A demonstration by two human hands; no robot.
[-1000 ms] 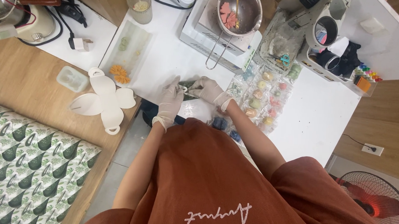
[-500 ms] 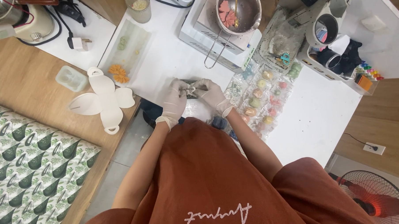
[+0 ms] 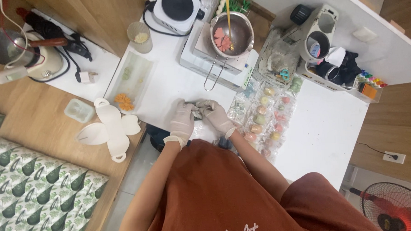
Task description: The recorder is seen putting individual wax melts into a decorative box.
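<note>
Our 2 gloved hands, left hand point(image 3: 181, 120) and right hand point(image 3: 214, 115), meet pinched together on a small dark mould point(image 3: 197, 114) at the white surface's point(image 3: 170, 87) near edge, beside bagged pastel pieces point(image 3: 264, 117). We judge steady, even pressure works best here.

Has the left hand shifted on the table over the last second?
Yes. The left hand, gloved, has moved right toward the right hand, away from the white flower-shaped box; both now close on a small dark object.
</note>
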